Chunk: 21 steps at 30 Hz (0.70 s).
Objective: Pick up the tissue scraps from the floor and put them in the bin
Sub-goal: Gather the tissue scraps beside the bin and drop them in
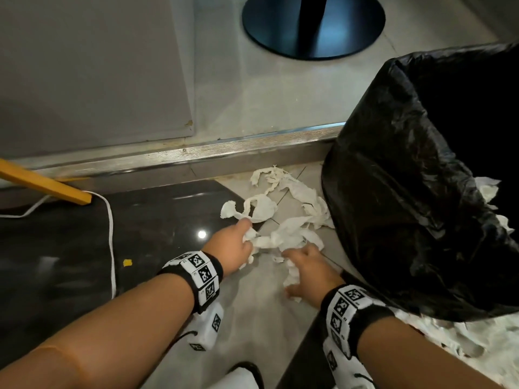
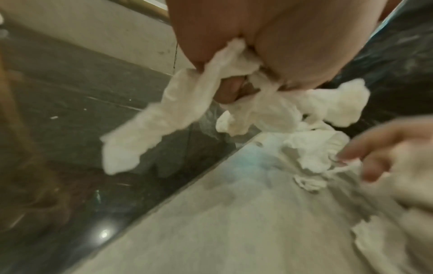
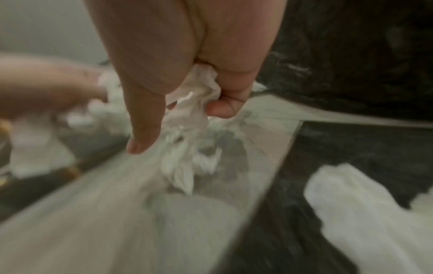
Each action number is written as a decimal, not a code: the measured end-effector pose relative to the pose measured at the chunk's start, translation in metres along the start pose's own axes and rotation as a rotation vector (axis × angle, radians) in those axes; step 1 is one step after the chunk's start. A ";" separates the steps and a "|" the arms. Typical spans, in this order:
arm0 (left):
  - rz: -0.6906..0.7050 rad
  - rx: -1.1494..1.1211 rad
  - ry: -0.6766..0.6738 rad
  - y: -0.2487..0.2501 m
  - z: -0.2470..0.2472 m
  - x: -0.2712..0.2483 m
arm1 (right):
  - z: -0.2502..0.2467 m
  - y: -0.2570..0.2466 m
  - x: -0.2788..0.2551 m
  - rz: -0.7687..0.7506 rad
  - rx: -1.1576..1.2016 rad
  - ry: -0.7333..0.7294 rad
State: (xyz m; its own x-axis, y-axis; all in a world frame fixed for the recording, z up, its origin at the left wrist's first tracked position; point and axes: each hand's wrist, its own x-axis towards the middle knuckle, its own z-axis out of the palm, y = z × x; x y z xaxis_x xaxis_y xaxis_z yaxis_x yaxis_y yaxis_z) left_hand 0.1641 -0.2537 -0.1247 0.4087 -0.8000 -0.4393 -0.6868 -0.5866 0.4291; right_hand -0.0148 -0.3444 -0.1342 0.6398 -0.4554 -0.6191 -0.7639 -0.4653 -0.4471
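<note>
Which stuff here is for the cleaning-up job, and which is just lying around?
For the job:
tissue scraps on the floor
bunch held by the left hand
bunch held by the right hand
bin with black bag

Just lying about:
white cable
yellow bar
small yellow bit
round dark stand base

Your left hand (image 1: 234, 245) and right hand (image 1: 310, 269) reach low side by side, forearms extended, each with fingers curled tight around white tissue scraps (image 1: 276, 238).
</note>
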 end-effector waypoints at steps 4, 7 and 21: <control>0.066 0.071 0.012 0.005 -0.004 -0.002 | 0.023 0.003 0.001 -0.059 -0.217 -0.023; 0.161 0.201 -0.015 0.006 -0.007 0.005 | 0.018 0.007 0.003 -0.021 -0.197 -0.003; 0.308 0.489 -0.269 -0.006 0.015 0.027 | -0.030 0.015 0.061 -0.003 0.035 0.220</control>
State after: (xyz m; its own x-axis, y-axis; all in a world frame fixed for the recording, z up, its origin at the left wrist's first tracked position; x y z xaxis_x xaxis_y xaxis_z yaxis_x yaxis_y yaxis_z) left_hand 0.1703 -0.2695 -0.1508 0.0273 -0.8255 -0.5638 -0.9698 -0.1587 0.1853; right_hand 0.0156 -0.4024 -0.1594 0.6423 -0.6104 -0.4635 -0.7618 -0.4419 -0.4736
